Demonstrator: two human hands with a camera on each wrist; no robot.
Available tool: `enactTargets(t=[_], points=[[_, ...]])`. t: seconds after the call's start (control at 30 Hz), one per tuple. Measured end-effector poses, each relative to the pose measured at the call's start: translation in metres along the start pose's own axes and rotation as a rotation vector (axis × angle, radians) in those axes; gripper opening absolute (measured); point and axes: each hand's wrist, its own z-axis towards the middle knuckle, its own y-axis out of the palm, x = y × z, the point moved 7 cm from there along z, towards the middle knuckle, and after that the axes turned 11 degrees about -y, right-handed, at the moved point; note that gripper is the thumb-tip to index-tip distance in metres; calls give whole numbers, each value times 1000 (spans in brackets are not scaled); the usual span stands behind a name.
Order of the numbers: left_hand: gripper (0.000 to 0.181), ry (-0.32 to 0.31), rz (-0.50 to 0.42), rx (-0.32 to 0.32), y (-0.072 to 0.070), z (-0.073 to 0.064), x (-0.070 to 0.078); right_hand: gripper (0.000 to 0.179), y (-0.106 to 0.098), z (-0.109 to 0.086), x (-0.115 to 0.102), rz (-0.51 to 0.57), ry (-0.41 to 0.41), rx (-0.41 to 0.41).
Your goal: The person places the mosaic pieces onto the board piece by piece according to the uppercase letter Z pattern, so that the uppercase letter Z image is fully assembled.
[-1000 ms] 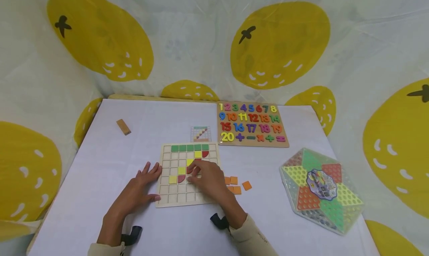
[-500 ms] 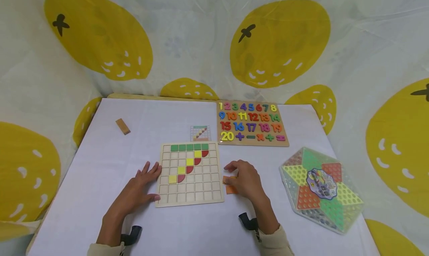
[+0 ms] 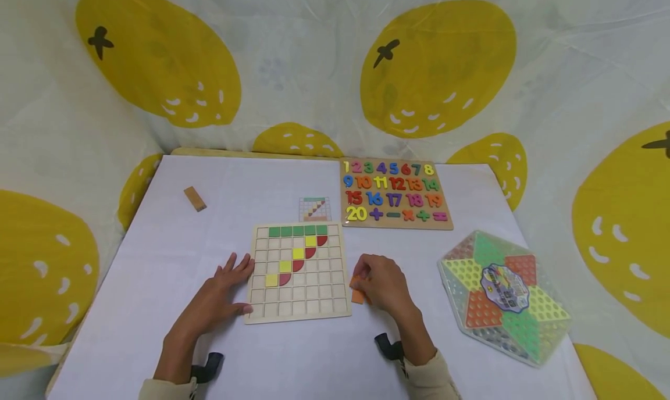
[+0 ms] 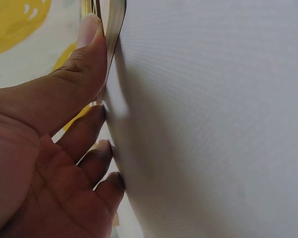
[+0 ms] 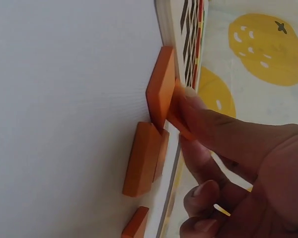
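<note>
A wooden grid board [image 3: 309, 310] lies on the table. Along its far side runs a row of green square tiles [image 3: 298, 231]; yellow squares [image 3: 285, 266] and red quarter-round tiles [image 3: 310, 252] step diagonally across it. My left hand [image 3: 214, 295] rests at the board's left edge, fingers spread and thumb tip [image 4: 89, 29] against the side. Beside the right edge, my right hand [image 3: 386, 285] pinches an orange square tile [image 5: 178, 111] between thumb and finger. Other orange tiles [image 5: 141, 161] lie under and around that hand, partly hidden by it in the head view.
Behind the board lies a small pattern card [image 3: 315, 209], with a number puzzle board [image 3: 396, 221] to its right. A hexagonal Chinese checkers box [image 3: 505, 298] sits at the right. Far left is a small brown wooden block [image 3: 195, 199]. Fruit-print cloth [image 3: 293, 68] hangs behind the table.
My right hand has left the grid board for the orange tiles at its right, and now pinches one. A red quarter-round tile shows where that hand was. My left hand stays put.
</note>
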Motion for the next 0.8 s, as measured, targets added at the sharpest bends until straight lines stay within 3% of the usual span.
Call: enactTargets(t=[0.17, 0.37, 0.57, 0.8], points=[[110, 4, 0, -5, 0, 1, 1, 17, -2, -1, -5, 76, 9, 22], [110, 4, 2, -5, 0, 1, 1, 18, 7, 0, -26, 160, -34, 2], [111, 2, 2, -5, 0, 2, 1, 18, 28, 6, -57, 171, -110, -40], [110, 9, -17, -6, -1, 0, 2, 19, 61, 15, -93, 217, -137, -92]])
